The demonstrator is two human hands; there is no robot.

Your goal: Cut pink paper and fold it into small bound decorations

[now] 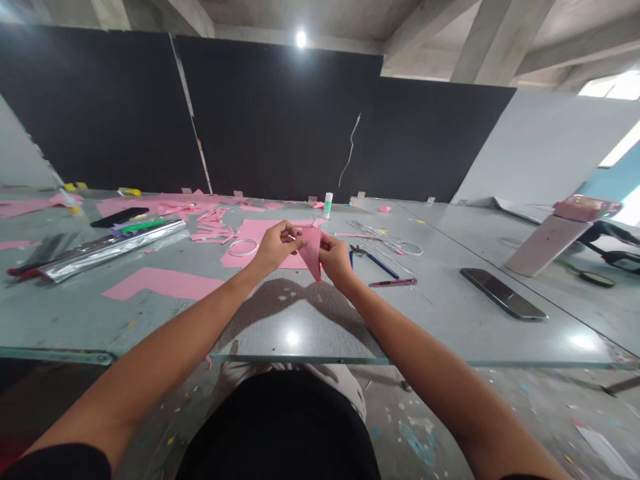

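Note:
Above the grey table, a pink folded paper piece (311,251) is held between my two hands, its narrow point hanging down. My left hand (278,247) pinches its left edge near the top. On the other side, my right hand (336,257) has its thumb and fingers closed on the right edge. Behind the hands lies a larger pink sheet (250,230) with a ring of white wire (243,247) on it. Blue-handled pliers (381,264) and a pink pen-like tool (394,283) rest just right of my right hand.
A glue stick (327,205) stands behind my hands. Thin wires (385,239) lie right of centre, with a phone (503,293) farther right. Leftward are a foil roll (115,250), a cut pink sheet (163,283) and pink scraps (213,223). The table edge (310,360) runs close to my body.

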